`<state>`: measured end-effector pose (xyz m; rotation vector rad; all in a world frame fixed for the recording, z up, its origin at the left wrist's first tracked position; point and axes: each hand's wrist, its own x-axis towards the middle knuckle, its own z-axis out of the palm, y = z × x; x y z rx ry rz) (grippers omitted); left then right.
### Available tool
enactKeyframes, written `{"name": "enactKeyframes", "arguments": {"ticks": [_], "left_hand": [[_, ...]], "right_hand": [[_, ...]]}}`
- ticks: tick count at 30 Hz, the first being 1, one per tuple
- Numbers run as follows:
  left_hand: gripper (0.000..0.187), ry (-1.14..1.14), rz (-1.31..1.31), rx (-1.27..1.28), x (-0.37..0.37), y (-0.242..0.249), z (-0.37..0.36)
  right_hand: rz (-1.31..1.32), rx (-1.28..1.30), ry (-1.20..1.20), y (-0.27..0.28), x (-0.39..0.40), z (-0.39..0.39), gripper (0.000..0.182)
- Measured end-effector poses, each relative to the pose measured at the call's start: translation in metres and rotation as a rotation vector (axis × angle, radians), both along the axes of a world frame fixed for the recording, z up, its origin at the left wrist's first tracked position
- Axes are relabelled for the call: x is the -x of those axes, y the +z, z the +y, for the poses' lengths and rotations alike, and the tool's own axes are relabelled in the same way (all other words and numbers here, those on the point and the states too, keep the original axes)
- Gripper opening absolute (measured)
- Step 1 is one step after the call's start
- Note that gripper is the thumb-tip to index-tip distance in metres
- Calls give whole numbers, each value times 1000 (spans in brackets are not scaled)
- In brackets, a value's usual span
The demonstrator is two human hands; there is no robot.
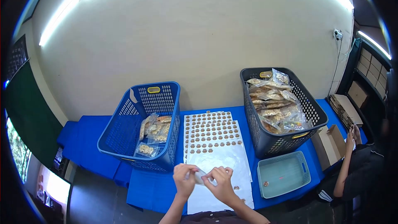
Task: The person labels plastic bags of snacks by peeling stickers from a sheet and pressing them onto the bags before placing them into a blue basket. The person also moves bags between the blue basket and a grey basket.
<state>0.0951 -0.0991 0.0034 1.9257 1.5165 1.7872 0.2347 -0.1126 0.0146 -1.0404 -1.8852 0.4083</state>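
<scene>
My left hand and my right hand are both closed, pinching a small pale plastic packet between them. What the packet contains cannot be made out. Beneath my hands lie white sticker sheets, with rows of round brown stickers on their far part and a bare surface nearer me. A few single stickers sit close to my right wrist.
On the left stands a blue basket with several snack packets. A dark grey basket full of packets stands right, behind a shallow green tray. Another person is at far right, beside a cardboard box.
</scene>
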Motion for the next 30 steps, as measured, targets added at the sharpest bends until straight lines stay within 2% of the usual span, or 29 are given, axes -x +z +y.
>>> {"name": "enactKeyframes", "arguments": {"ticks": [4, 5, 8, 10, 12, 13, 15, 17, 20, 23, 26, 27, 30], "left_hand": [[11, 157, -66, -45, 13, 20, -2], [14, 139, -12, -71, 18, 22, -2], [17, 245, -714, -79, 39, 22, 6], [17, 195, -1033, -134, 82, 41, 8], [16, 16, -1049, -270, 104, 38, 6], [14, -60, -1044, -243, 106, 34, 4], [17, -394, -1233, -195, 100, 17, 6], [20, -752, -1427, -78, 92, -14, 15], [29, -1162, -1740, 71, 46, -39, 27], [33, -1317, -1907, 225, 4, -49, 22], [40, -1090, -1599, 258, 10, -79, 35], [51, -860, -1670, 370, 6, -45, 20], [63, -1109, -1554, 474, 12, -5, 1]], "right_hand": [[98, 20, 161, 4, 6, -7, 10], [136, 36, 206, 4, 7, -6, 10], [169, 213, 333, -10, 0, -6, 11], [183, 393, 434, -38, -7, -12, 14], [306, 631, 393, -73, -17, -21, 16], [363, 748, 368, -88, -19, -22, 18], [496, 920, 350, -110, -18, -18, 20], [556, 1098, 338, -96, -20, -16, 24], [840, 1248, 538, -84, -10, -16, 26], [878, 1304, 670, -88, -10, -18, 27], [680, 1121, 609, -85, -25, -13, 26], [712, 1055, 536, -85, -30, -14, 26], [649, 1030, 300, -90, -51, -9, 25]]}}
